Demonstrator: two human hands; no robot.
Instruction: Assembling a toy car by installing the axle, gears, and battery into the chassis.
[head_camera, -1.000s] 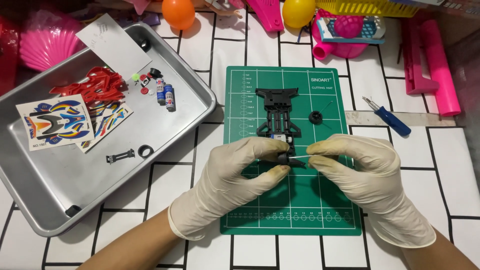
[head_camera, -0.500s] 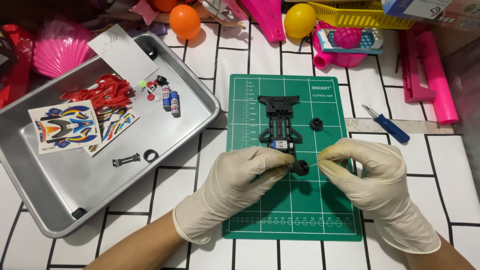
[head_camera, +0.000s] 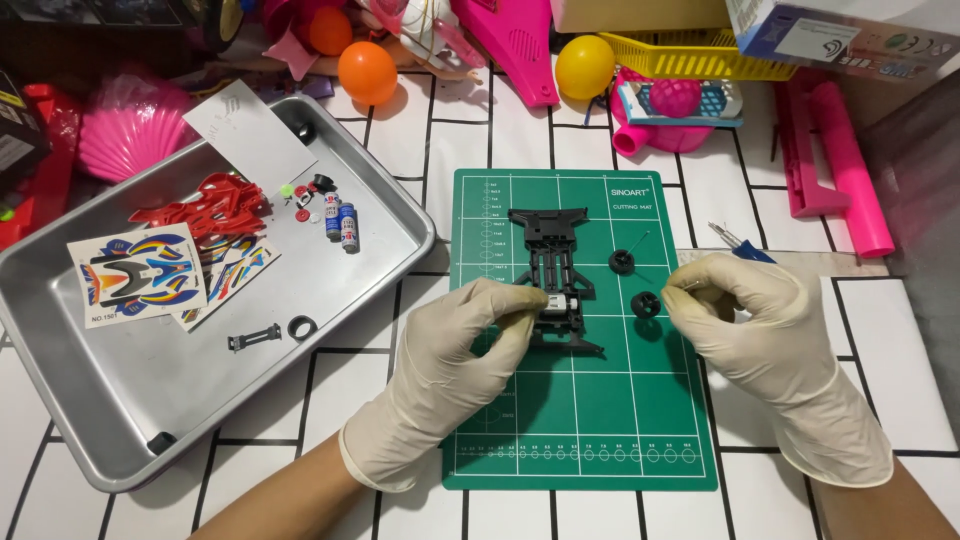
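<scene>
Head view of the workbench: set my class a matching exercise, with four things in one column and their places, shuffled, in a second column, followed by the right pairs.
Things:
1. black car frame
2. sticker sheet
3. orange ball
4. small black wheel

Places:
A. in the metal tray, on its left side
B. at the fingertips of the right hand
C. on the green cutting mat, touched by the left hand
D. on the tiled table beyond the tray, among the toys

Pairs: 1-C, 2-A, 3-D, 4-B
</scene>
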